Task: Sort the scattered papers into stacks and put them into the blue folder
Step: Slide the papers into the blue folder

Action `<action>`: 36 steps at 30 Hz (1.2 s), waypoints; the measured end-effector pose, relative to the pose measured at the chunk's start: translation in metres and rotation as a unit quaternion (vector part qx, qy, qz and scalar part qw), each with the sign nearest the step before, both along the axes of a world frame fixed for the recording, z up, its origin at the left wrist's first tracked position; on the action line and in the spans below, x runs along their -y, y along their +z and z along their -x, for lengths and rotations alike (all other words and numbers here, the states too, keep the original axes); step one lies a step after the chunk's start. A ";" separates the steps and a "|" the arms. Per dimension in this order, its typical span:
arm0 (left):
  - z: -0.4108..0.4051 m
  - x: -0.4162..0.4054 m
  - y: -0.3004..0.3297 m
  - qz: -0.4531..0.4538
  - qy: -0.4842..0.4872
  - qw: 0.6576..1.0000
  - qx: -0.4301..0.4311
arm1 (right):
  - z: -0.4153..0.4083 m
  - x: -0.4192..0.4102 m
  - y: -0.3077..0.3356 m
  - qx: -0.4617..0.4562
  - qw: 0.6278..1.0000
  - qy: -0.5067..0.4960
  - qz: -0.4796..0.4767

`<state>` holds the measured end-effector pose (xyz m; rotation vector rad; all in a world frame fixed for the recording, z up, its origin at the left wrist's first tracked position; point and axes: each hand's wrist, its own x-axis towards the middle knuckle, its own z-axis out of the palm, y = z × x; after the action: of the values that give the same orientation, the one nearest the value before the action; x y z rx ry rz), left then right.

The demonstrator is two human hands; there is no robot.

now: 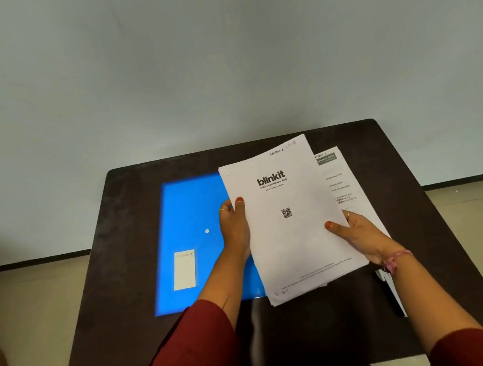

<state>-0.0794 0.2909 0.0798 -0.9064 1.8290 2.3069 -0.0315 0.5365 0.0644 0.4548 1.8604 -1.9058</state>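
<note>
Both hands have the paper stack [291, 219] by its long edges, left hand [234, 227] and right hand [357, 238] each pinching thumb-on-top to keep sheets squared, hovering beside the blue folder [192, 240] lying shut on the worktop [126, 223].

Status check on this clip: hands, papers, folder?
Left hand and right hand grip white paper stack. Flat blue plastic folder closed on dark table. One printed sheet underneath.
</note>
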 end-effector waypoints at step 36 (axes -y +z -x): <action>-0.065 0.037 -0.049 0.383 -0.297 0.812 0.325 | -0.021 0.010 -0.007 -0.064 0.951 -0.068 -0.295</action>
<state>-0.0139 0.2537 0.0307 -0.8316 2.2157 0.7230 -0.0105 0.5266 0.0578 0.6685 2.5441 -1.4505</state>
